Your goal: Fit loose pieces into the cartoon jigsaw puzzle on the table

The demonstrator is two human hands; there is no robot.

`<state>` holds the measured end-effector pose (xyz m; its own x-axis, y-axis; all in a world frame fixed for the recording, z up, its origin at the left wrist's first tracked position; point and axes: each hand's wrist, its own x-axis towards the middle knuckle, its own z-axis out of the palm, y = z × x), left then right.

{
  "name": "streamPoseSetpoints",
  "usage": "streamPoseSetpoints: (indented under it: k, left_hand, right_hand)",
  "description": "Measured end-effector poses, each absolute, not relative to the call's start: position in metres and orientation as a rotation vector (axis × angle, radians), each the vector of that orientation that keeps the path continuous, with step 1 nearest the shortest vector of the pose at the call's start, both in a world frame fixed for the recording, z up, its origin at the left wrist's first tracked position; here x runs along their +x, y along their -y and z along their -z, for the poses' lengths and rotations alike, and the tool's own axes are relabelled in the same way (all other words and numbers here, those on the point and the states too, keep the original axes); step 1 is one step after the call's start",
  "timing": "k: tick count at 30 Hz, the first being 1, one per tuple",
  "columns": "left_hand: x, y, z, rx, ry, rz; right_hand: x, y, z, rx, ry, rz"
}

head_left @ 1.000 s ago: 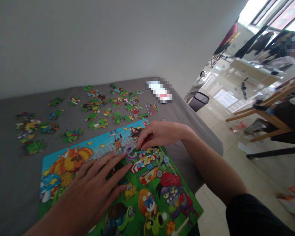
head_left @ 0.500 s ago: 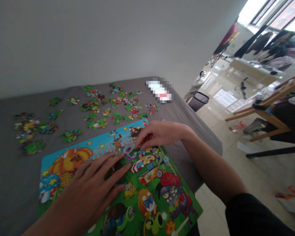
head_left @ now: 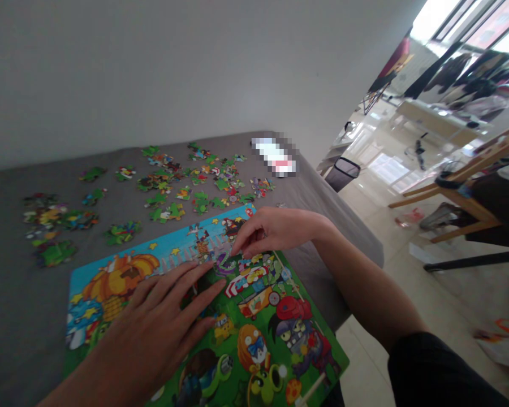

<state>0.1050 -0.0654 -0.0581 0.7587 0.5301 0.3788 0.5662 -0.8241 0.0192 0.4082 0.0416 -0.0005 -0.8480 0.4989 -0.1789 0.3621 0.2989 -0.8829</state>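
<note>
A colourful cartoon jigsaw board (head_left: pixel 263 339) lies on the grey table (head_left: pixel 8 316) in front of me. My left hand (head_left: pixel 161 322) rests flat on its middle, fingers stretched out and apart. My right hand (head_left: pixel 275 229) hovers at the board's upper right part, fingertips curled down and pinched onto the puzzle surface; I cannot make out whether a piece sits under them. Loose puzzle pieces (head_left: pixel 195 181) are scattered across the table beyond the board, with another cluster of pieces (head_left: pixel 53 223) at the left.
A blurred white and red object (head_left: pixel 275 157) lies at the table's far right corner. Right of the table the floor drops away, with a dark waste bin (head_left: pixel 343 172), wooden furniture legs (head_left: pixel 462 192) and a white desk farther back.
Both hands stay almost where they were. The right hand's fingertips have shifted slightly on the board. The view has barely moved.
</note>
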Motion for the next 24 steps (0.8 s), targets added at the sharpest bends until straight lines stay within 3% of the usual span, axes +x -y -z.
streamPoseSetpoints:
  k: [14,24]
  left_hand:
    - [0.111,0.065,0.048,-2.859,0.789,0.582]
    - [0.108,0.063,0.046,-2.846,0.814,0.615]
  right_hand:
    - [0.406,-0.041,-0.001,-0.859,2.429,-1.597]
    - [0.403,-0.037,0.005,-0.886,2.355,-1.809]
